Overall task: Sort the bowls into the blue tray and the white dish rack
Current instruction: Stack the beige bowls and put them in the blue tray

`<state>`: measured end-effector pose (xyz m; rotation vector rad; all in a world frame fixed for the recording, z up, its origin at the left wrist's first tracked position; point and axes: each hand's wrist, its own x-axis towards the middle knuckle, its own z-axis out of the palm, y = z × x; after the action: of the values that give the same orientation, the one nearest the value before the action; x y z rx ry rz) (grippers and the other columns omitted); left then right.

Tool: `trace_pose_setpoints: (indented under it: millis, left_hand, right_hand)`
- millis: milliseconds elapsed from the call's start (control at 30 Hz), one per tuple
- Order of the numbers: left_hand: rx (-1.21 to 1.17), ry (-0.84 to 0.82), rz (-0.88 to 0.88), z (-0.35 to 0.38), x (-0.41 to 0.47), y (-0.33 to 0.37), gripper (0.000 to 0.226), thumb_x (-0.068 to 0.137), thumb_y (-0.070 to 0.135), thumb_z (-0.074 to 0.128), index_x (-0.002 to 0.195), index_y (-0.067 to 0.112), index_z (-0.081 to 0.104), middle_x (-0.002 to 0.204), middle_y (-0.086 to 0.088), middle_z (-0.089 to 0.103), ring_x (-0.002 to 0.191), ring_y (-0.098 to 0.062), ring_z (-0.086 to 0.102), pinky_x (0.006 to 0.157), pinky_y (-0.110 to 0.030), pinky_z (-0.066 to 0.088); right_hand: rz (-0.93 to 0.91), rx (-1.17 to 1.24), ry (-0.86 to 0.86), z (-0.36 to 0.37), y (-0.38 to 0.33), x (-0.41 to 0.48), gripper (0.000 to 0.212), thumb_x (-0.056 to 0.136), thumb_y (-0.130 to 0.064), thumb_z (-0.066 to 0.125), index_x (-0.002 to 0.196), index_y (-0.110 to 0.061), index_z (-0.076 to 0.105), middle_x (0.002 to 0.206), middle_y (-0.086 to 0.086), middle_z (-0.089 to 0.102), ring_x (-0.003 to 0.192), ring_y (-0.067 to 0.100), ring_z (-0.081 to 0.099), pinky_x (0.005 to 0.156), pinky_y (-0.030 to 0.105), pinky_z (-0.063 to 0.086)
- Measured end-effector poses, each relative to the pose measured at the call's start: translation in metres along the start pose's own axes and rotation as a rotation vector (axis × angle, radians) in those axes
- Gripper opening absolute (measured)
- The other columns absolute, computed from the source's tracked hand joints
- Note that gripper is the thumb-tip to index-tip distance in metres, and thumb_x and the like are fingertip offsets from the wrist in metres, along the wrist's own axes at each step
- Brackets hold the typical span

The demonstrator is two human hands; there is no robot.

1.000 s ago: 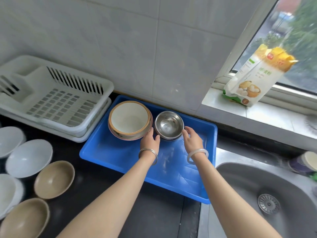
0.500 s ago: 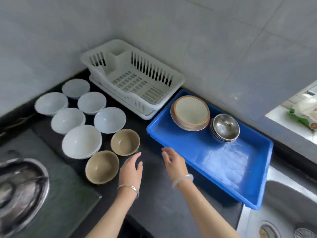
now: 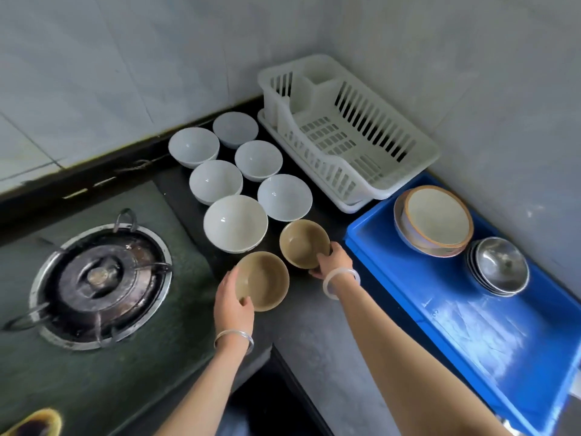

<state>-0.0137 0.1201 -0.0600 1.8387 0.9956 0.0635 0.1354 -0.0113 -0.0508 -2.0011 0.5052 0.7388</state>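
Observation:
Two tan bowls sit on the dark counter. My left hand (image 3: 233, 302) grips the near tan bowl (image 3: 265, 280) at its left rim. My right hand (image 3: 330, 262) grips the far tan bowl (image 3: 300, 242) at its right rim. Several white bowls (image 3: 235, 223) stand in a cluster behind them. The blue tray (image 3: 478, 335) on the right holds a stack of cream bowls with brown rims (image 3: 435, 220) and a stack of steel bowls (image 3: 500, 265). The white dish rack (image 3: 345, 133) stands in the corner with nothing in it.
A gas burner (image 3: 100, 284) on a dark green hob lies to the left of the bowls. Tiled walls close the corner behind the rack. The grey counter edge runs under my arms.
The view has swung left from the tray. Both hands have moved from the steel bowls in the tray over to the counter and taken hold of the two tan bowls.

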Motion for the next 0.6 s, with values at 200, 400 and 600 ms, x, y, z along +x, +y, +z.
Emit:
trace_pose_setpoints:
  millis: [200,400,600]
  left_hand:
    - [-0.075,-0.060,-0.120,-0.003,0.005,-0.002,0.061,0.083,0.000,0.050,0.136,0.030,0.043,0.132,0.000,0.057,0.112,-0.028,0.059,0.090,-0.048,0.051]
    - [-0.135,-0.116,-0.143,0.000,0.011,0.000,0.049,0.085,0.005,0.047,0.129,0.026,0.053,0.122,-0.004,0.064,0.106,-0.029,0.061,0.086,-0.051,0.052]
    - [-0.331,-0.122,-0.210,0.001,0.017,-0.008,0.034,0.093,0.015,0.042,0.123,0.018,0.058,0.124,-0.008,0.062,0.113,-0.029,0.057,0.100,-0.048,0.045]
  right_hand:
    - [-0.111,0.075,0.098,-0.013,0.003,-0.015,0.014,0.091,-0.011,0.048,0.099,-0.022,0.051,0.095,0.002,0.056,0.076,0.017,0.060,0.058,0.024,0.055]
    - [-0.311,-0.212,0.026,-0.010,0.011,-0.047,0.013,0.090,-0.017,0.053,0.094,-0.029,0.056,0.080,-0.008,0.060,0.066,0.007,0.064,0.054,0.015,0.051]
    - [-0.340,-0.413,0.011,0.011,0.012,-0.060,0.024,0.091,-0.015,0.048,0.110,-0.019,0.062,0.089,0.000,0.062,0.074,0.021,0.066,0.063,0.023,0.050]
